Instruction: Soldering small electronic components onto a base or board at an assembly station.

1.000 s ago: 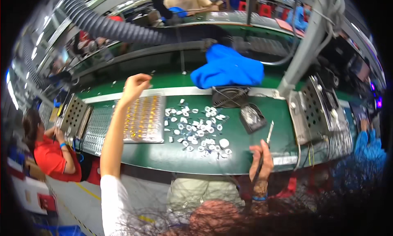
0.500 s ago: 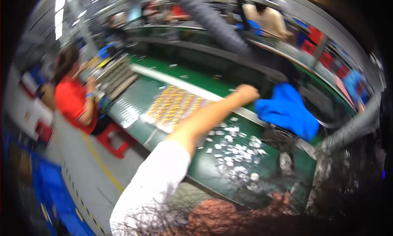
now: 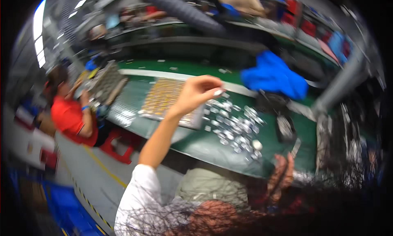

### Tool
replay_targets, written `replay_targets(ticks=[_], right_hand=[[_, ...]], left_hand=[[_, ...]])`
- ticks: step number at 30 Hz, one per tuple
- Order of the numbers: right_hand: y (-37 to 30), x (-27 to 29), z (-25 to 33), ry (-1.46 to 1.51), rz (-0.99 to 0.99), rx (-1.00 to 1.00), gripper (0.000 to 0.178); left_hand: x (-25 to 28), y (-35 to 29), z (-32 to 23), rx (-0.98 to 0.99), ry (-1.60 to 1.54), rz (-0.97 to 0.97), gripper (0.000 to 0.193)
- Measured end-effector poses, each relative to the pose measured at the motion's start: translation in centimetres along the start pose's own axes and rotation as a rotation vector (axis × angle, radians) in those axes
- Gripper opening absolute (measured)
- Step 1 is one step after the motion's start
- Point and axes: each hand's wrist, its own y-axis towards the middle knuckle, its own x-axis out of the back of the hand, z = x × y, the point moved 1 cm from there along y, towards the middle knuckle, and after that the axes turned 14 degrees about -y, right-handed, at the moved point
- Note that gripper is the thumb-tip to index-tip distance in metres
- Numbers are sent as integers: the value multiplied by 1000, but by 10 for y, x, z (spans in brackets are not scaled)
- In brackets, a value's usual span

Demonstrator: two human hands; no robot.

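Observation:
My left hand (image 3: 195,95) is raised over the bench, thumb and fingers pinched on a small whitish piece (image 3: 219,92). Below it and to the right, many small clear and silvery pieces (image 3: 231,125) lie scattered on the green bench top (image 3: 192,148). A flat tray or sheet with rows of yellow-orange parts (image 3: 161,97) lies beyond my left forearm. My right hand (image 3: 281,172) is low at the bench's near edge, blurred and partly covered by dark hair strands. A thin pale strip (image 3: 296,147) shows beside its fingertips; whether the hand holds it is unclear.
A blue cloth (image 3: 276,76) lies at the back right, over a dark object. A green conveyor belt (image 3: 184,67) runs behind a pale rail. At the left a person in red (image 3: 71,117) works beside stacked grey trays (image 3: 106,78). A grey hose (image 3: 180,11) hangs above.
My left hand has drawn back from near the belt and blue cloth, leftward over the bench, and a whitish piece now shows in its fingertips. My right hand has come further into view.

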Motion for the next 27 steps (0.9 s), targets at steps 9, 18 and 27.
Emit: replay_targets(ticks=[9, 18, 27], right_hand=[[9, -17, 32, -16, 8, 175, 39], [12, -24, 28, -50, 90, 251, 29], [15, -23, 42, -310, 334, 362, 36]], left_hand=[[-89, -24, 49, 273, 236, 598, 12], [-109, -30, 79, 244, 461, 513, 12], [-102, -41, 69, -111, 540, 472, 18]])
